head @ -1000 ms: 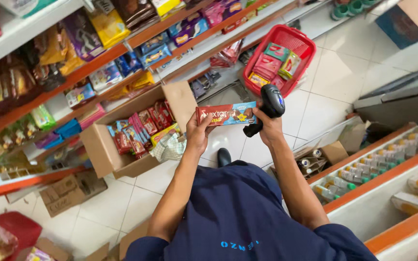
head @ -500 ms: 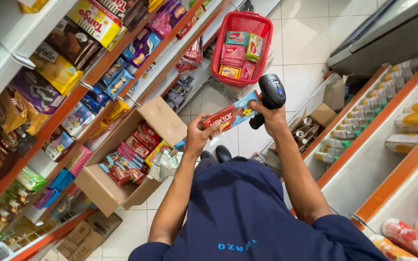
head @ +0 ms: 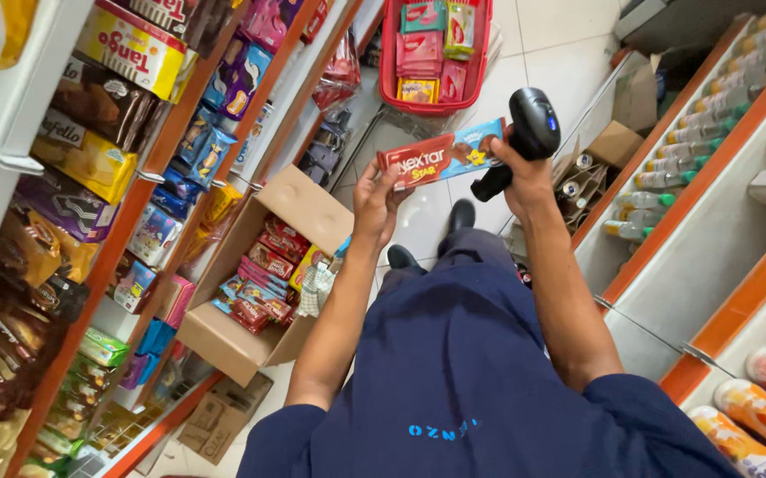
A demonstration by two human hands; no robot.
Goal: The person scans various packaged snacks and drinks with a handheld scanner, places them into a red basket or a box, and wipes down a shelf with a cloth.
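- While the left hand (head: 381,199) pinches the near end of a long red-and-blue biscuit pack (head: 441,155), the pack is held level in the air above the tiled floor (head: 560,62).
- The right hand (head: 518,170) has its grip wrapped tight around the handle of a black handheld scanner (head: 529,133), fingertips touching the pack's far end.
- An open cardboard box (head: 263,265) of snack packs sits on the floor beside the left shelves (head: 135,177).
- A red basket (head: 436,53) with packs stands farther along the floor.
- Bottles line the right shelf (head: 693,133).
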